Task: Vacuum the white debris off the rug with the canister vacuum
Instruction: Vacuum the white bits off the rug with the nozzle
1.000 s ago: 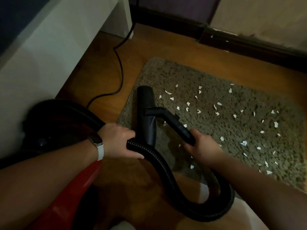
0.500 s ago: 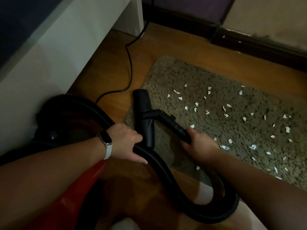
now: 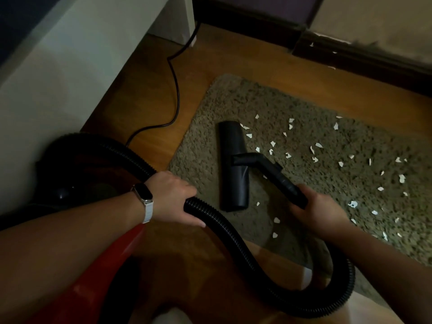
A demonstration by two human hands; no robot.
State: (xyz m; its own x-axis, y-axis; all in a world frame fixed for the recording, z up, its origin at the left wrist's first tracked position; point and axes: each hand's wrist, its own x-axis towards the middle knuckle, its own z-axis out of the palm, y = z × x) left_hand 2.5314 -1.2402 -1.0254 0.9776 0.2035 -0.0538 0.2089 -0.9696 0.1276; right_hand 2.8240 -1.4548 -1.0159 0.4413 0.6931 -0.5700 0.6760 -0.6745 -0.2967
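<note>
White scraps of debris (image 3: 313, 149) lie scattered over the shaggy olive-brown rug (image 3: 315, 190), most of them to the right of the black flat floor nozzle (image 3: 232, 164), a few just beside its right edge and a couple nearer the person. The nozzle rests on the rug's left part, its long side running away from the camera. A black rigid wand (image 3: 275, 176) joins the nozzle at its middle and slants back to the right hand (image 3: 320, 210), which is wrapped closed around the wand's near end. From there the black ribbed hose (image 3: 233, 237) loops down by the person's lap and rises to the left hand (image 3: 174, 198), which grips it from above with fingers curled around it. A dark smartwatch on a white band (image 3: 143, 201) sits on the left wrist. Beyond that hand the hose arches to the dark, dimly lit canister vacuum (image 3: 70, 181) standing on the wooden floor (image 3: 145, 101) against a white furniture panel (image 3: 58, 78). A thin black power cord (image 3: 174, 90) snakes across the floor from the canister towards the far wall. Something red (image 3: 100, 272) shows beneath the left forearm; I cannot tell what it is.
</note>
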